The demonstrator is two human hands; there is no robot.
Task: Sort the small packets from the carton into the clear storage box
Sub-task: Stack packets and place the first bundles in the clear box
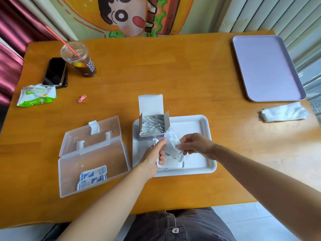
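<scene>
Fingers point(184, 145) of the right hand point(197, 145) and left hand point(153, 158) are pinching a loose bunch of small packets point(173, 146) just above the white tray point(194, 164), beside the open carton point(152, 125). Light, thin and slippery-looking, they are probably best gripped by their flat edges before going left to the clear storage box point(104, 159) on the worktop point(173, 75).

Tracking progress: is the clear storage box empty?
Not empty: two blue-printed packets lie in the clear storage box, its lid open.
</scene>
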